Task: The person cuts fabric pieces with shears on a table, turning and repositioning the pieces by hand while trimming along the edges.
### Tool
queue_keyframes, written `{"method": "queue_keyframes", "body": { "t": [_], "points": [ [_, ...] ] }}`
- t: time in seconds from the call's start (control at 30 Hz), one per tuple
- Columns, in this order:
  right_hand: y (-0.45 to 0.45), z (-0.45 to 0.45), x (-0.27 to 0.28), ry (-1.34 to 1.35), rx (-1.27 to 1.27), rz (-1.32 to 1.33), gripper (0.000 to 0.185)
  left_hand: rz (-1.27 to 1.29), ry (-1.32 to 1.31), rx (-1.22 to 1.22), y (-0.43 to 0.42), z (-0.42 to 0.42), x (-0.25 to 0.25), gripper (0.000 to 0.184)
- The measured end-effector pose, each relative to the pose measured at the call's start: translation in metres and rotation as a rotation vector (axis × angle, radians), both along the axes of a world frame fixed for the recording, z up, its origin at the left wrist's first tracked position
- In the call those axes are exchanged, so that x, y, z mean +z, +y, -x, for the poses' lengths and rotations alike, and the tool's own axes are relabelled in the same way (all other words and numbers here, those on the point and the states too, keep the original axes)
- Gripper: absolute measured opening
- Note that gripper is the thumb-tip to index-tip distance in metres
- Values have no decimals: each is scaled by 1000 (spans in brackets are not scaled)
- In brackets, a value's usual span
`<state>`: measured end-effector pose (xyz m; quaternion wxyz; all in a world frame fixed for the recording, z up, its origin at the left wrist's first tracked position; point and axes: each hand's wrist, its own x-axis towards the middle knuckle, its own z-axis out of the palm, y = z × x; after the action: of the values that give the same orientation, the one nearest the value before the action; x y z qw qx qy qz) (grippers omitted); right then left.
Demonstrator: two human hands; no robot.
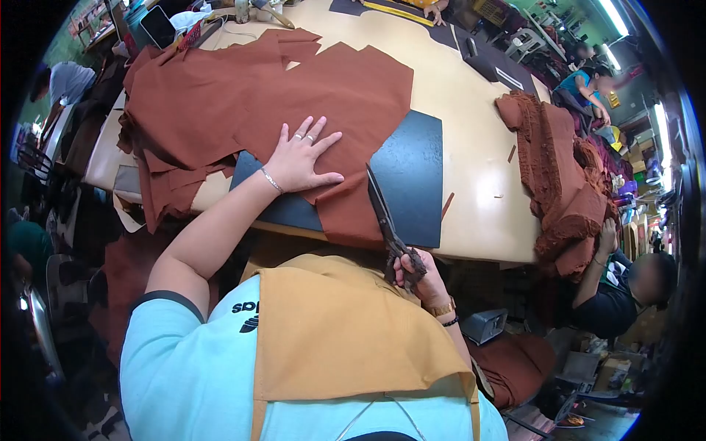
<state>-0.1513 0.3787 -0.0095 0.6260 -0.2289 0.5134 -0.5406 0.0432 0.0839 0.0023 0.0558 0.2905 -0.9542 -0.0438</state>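
Note:
Fingers spread, my left hand (pixel 301 156) lies flat on a large piece of rust-brown fabric (pixel 331 95). My right hand (pixel 423 275) grips a pair of dark scissors (pixel 382 213) at the table's near edge. The blades point away from me, along the right edge of the fabric's lower part; whether they are parted I cannot tell. Under the fabric is a dark blue board (pixel 415 169), showing on both sides of it. More rust-brown fabric pieces (pixel 173 187) lie in a loose pile to the left.
A heap of rust-brown fabric (pixel 562 176) lies along the table's right side, with a person's hand (pixel 608 235) at it. Small scraps (pixel 447 204) rest right of the board. A brush (pixel 273 13) and a yellow ruler (pixel 397 11) lie at the far side, near another person's hand (pixel 436 10).

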Motion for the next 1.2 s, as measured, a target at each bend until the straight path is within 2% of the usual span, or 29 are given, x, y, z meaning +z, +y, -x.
{"method": "queue_keyframes", "body": {
  "t": [0.87, 0.97, 1.07, 1.2],
  "points": [
    [-3, -4, 4, 24, -45, -5, 30, 20, 15, 216, 63, 8, -6, 85],
    [5, -5, 0, 26, -54, -5, 29, -69, -19, 245, 70, 12, 0, 83],
    [6, -6, 1, 26, -51, 6, 30, -76, -3, 149, 45, 13, 0, 83],
    [-1, -4, 5, -20, -57, -22, 30, -33, -19, -156, -1, 11, 14, 87]
  ]
}}
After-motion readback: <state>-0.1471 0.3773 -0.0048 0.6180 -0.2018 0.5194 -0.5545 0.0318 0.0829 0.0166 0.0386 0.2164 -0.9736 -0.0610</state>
